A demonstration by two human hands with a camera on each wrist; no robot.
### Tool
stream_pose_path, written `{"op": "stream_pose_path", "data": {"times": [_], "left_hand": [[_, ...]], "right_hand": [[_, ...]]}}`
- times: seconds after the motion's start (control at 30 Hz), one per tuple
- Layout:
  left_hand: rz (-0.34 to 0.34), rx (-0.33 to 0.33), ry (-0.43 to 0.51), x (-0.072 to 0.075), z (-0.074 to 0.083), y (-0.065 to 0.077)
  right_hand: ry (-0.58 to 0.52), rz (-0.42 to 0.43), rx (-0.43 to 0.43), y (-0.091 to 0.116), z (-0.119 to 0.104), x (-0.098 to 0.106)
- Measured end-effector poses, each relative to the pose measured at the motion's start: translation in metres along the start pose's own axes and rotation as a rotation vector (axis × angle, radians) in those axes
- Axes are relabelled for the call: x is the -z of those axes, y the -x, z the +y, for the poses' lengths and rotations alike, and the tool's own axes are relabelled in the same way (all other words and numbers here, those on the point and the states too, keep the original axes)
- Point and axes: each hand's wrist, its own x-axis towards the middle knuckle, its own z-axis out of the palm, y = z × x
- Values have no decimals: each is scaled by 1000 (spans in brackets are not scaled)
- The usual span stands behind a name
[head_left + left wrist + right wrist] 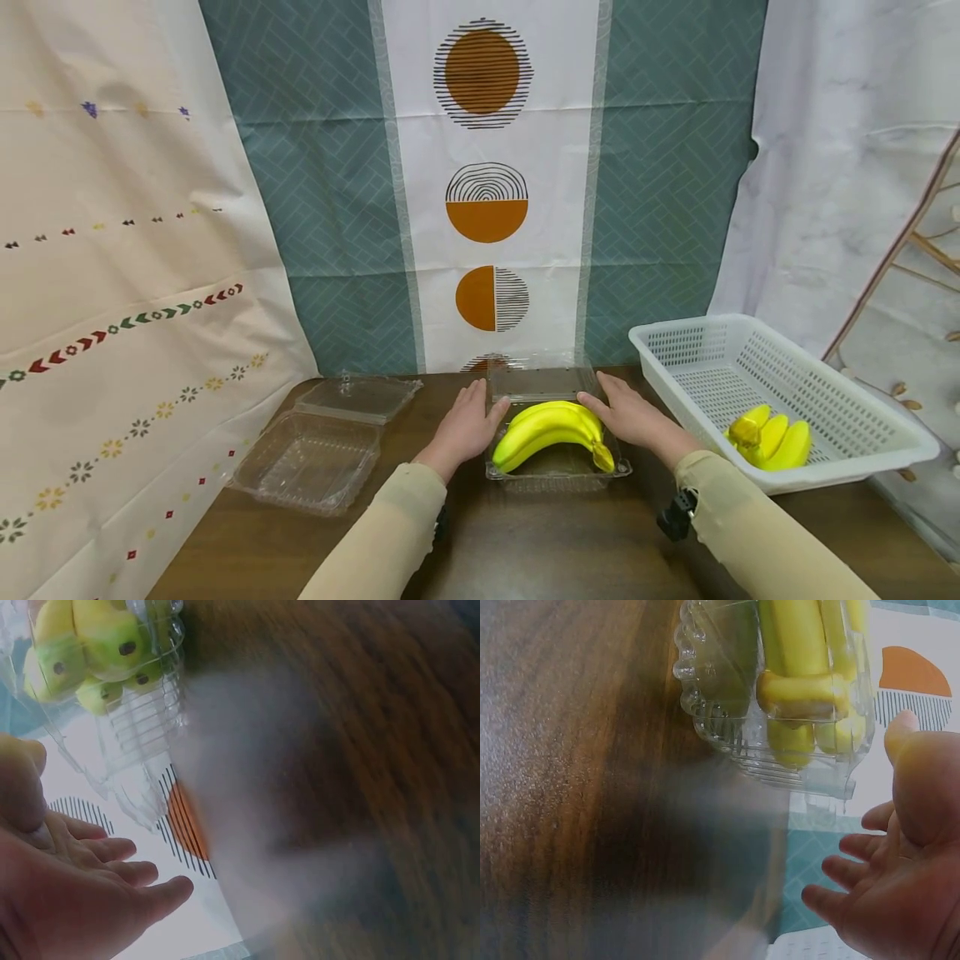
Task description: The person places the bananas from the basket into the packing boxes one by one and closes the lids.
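Observation:
A bunch of yellow bananas (551, 429) with green tips lies in a clear plastic clamshell box (555, 482) on the table. The box's lid (540, 383) stands raised at the back, against the patterned cloth. My left hand (467, 422) is at the left side of the box, its fingers extended and pointing away from me. On the other side, near the stem end, my right hand (630, 414) is held the same way, palm toward the box. Both wrist views show the left palm (82, 892) and right palm (900, 862) with nothing in them, beside the box's ribbed wall (720, 660).
To the left, a second clear clamshell box (300, 458) lies with its lid (360, 396) folded back. At the right stands a white perforated basket (885, 425) holding another bunch of bananas (780, 442). A patterned cloth (652, 183) hangs behind the table (517, 542).

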Motion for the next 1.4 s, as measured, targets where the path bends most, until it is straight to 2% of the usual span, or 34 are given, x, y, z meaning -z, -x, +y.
{"op": "stream_pose_path", "data": {"times": [0.53,1.0,1.4], "left_hand": [[3,28,47,-5,-4,-9],[0,10,51,-6,-3,-13],[8,25,85,-8,0,-14]], "right_hand": [[-47,-30,-52,-7,7,-4],[-69,-39,-18,-13,12,-6],[-88,-23,8,-14,11,-6]]}}
